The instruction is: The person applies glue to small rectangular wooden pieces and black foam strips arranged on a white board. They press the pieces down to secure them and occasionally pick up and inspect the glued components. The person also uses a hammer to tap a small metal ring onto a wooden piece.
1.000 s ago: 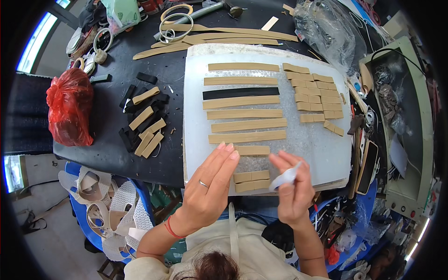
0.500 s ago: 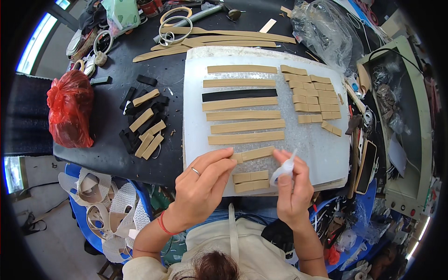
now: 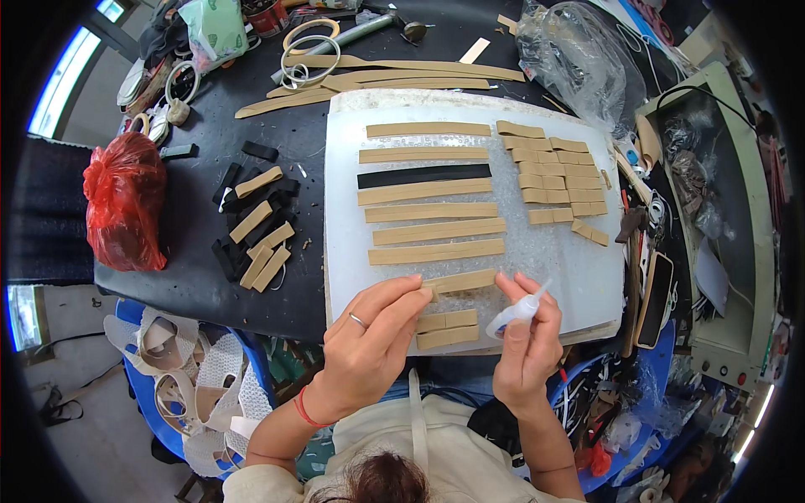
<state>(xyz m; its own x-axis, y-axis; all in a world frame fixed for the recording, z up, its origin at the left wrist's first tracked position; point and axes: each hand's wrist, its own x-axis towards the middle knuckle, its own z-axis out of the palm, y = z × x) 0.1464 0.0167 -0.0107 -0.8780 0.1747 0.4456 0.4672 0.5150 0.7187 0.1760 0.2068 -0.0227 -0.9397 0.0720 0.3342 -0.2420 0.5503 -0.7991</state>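
Note:
My left hand, a ring on one finger, pinches the left end of a tan elastic strip. A short piece of that end looks folded under the fingertips. Closed around a small white squeeze bottle with a thin nozzle is my right hand; its fingertips are beside the strip's right end. Two short folded tan strips lie just nearer to me. Farther up the white board, several long tan strips and a black one lie in a column.
Several folded tan loops form rows at the board's right. Left of it sits a pile of black and tan pieces, with a red plastic bag beyond. Long tan bands and a hammer lie behind. Blue bins flank me.
The squeeze bottle has tipped, its nozzle now pointing further right. My left fingers have shifted at the strip's left end, where the short piece now sits bent. The whole view has moved slightly.

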